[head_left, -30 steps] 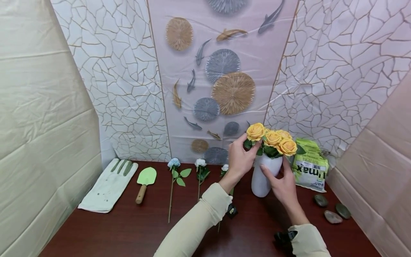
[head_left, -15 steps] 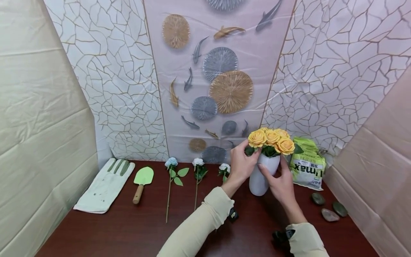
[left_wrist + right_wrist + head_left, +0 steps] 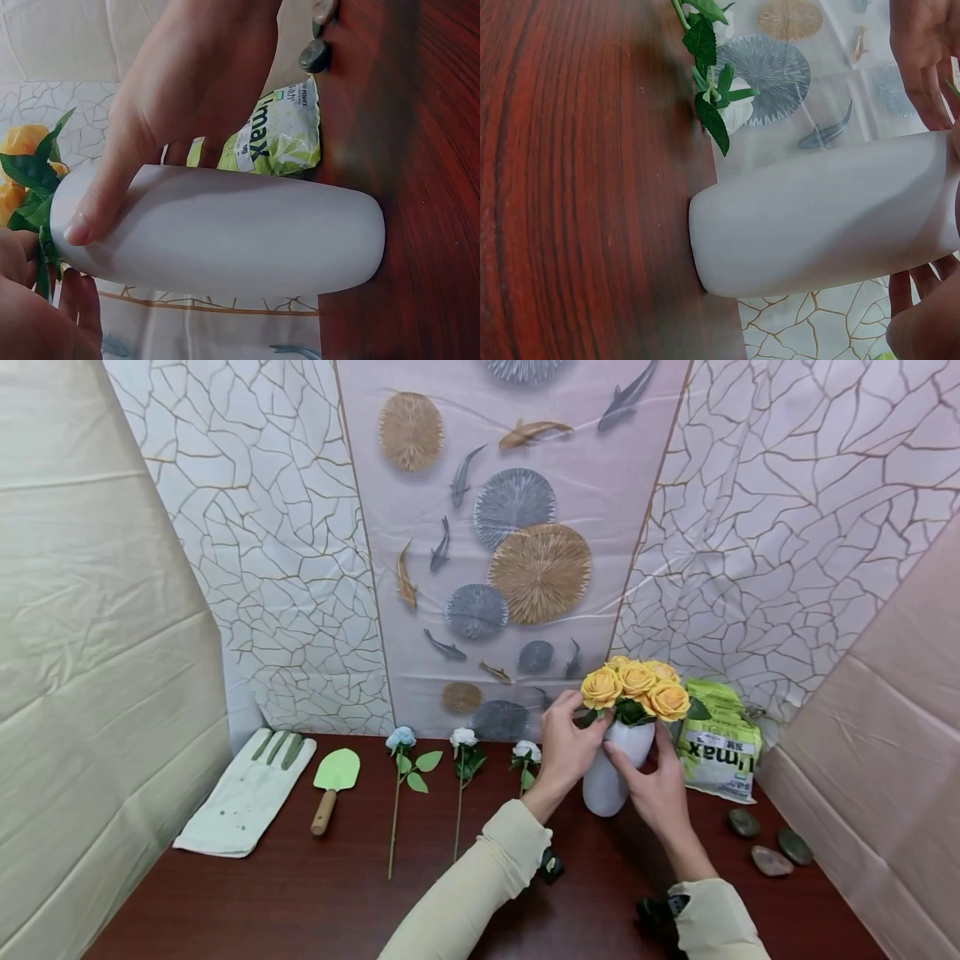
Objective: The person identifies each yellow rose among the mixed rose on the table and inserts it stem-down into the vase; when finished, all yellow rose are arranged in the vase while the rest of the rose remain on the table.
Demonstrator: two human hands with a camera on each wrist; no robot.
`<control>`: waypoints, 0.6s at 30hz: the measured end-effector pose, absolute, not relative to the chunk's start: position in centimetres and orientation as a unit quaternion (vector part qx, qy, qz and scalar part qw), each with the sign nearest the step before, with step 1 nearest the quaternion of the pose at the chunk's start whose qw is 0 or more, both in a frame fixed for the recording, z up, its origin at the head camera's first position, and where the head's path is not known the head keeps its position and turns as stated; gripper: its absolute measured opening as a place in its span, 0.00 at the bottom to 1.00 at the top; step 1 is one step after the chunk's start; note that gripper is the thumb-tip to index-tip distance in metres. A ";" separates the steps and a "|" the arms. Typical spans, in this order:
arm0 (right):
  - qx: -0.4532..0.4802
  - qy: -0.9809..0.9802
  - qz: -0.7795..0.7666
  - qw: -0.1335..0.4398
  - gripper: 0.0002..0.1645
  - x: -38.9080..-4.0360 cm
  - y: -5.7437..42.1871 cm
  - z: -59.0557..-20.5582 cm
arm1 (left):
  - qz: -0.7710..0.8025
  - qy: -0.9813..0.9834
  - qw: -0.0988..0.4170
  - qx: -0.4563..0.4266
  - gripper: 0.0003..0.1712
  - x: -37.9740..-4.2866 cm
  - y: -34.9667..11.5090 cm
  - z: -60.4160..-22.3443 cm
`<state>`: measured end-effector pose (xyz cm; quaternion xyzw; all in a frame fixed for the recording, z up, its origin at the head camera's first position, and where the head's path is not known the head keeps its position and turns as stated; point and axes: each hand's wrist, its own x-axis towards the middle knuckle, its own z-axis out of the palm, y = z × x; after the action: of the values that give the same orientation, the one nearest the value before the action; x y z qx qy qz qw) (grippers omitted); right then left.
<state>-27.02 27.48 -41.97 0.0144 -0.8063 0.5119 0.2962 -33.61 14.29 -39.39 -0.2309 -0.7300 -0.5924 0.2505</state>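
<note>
A white vase (image 3: 606, 777) stands on the dark red table with a bunch of yellow roses (image 3: 637, 679) in its mouth. My right hand (image 3: 660, 785) grips the vase just under the rim, its thumb on the near side and fingers round the right. At the left of the rim, my left hand (image 3: 567, 743) pinches the green leaves and stem under the leftmost rose (image 3: 602, 687). The left wrist view shows the right thumb flat on the vase wall (image 3: 240, 232) and the left fingers among the leaves (image 3: 34, 187). Stems inside the vase are hidden.
Left of the vase lie white artificial roses (image 3: 464, 737), a blue rose (image 3: 401, 737), a green trowel (image 3: 335, 777) and white gloves (image 3: 243, 797). A green-and-white bag (image 3: 720, 747) stands behind to the right, with several stones (image 3: 771, 861) in front of it.
The leftmost yellow rose has sunk from above the others to about their level, my left hand moving down with it. My right hand keeps its grip on the vase. The head view shifted slightly.
</note>
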 end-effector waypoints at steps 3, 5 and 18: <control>0.014 -0.808 0.509 0.295 0.47 -27.2 27.4 -42.1 | -0.602 -0.729 0.229 -0.232 0.10 -33.5 14.0 -39.6; 0.013 -0.809 0.509 0.292 0.47 -27.2 27.3 -42.2 | -0.613 -0.724 0.209 -0.237 0.10 -33.5 13.7 -39.9; 0.006 -0.824 0.499 0.268 0.48 -27.5 28.0 -42.7 | -0.548 -0.756 0.194 -0.302 0.18 -33.2 5.7 -42.5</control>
<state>-27.52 27.96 -42.69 0.0063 -0.8242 0.4989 0.2678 -33.20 5.70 -42.53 -0.3020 -0.7557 -0.5478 0.1940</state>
